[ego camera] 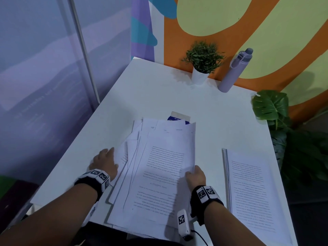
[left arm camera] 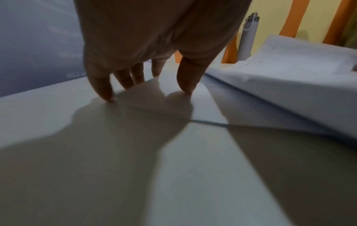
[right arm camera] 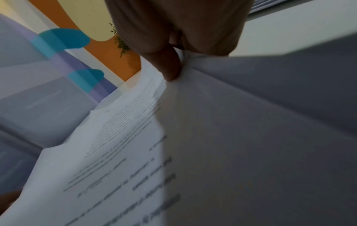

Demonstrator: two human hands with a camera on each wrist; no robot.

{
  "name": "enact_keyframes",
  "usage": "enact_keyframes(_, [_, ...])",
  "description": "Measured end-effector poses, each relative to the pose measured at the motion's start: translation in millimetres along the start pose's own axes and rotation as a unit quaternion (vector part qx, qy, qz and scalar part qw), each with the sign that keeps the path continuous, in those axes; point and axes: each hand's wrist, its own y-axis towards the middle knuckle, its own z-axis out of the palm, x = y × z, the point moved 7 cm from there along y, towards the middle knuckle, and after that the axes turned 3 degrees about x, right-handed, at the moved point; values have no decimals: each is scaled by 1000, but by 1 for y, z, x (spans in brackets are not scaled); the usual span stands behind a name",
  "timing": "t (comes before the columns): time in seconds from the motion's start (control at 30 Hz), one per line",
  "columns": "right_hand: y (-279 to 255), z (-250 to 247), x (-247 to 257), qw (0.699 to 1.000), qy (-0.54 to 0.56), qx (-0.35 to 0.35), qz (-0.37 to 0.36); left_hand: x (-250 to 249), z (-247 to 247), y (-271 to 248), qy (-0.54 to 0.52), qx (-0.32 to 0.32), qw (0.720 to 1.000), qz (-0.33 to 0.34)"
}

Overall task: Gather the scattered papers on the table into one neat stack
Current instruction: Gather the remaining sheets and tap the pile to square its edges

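Note:
A loose pile of printed white papers [ego camera: 159, 167] lies fanned in the middle of the white table [ego camera: 159, 93]. My right hand [ego camera: 194, 175] pinches the right edge of the top sheets [right arm camera: 135, 122], thumb on top, and lifts that edge. My left hand [ego camera: 104, 162] rests flat at the pile's left side, straight fingers [left arm camera: 125, 81] touching the table and the edge of a sheet [left arm camera: 193, 107]. A separate squared stack of printed papers [ego camera: 252, 190] lies at the right of the table. A blue and white booklet [ego camera: 179, 118] pokes out from under the pile's far edge.
A small potted plant [ego camera: 202, 63] and a lilac bottle [ego camera: 234, 70] stand at the table's far edge by the painted wall. A large leafy plant [ego camera: 276, 110] stands off the right edge. The pile overhangs the near edge of the table.

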Motion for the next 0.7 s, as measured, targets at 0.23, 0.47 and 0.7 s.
enact_keyframes(0.23, [1,-5,-8,996,70,-57,22,-15,17,-18,-178,21,983,48])
enact_keyframes(0.47, [6,-4,4,998,-57,-26,-1,-22,47,-34,-274,58,960,28])
enact_keyframes(0.7, [2,10,13,981,-180,67,-8,-45,8,-30,-337,43,938,67])
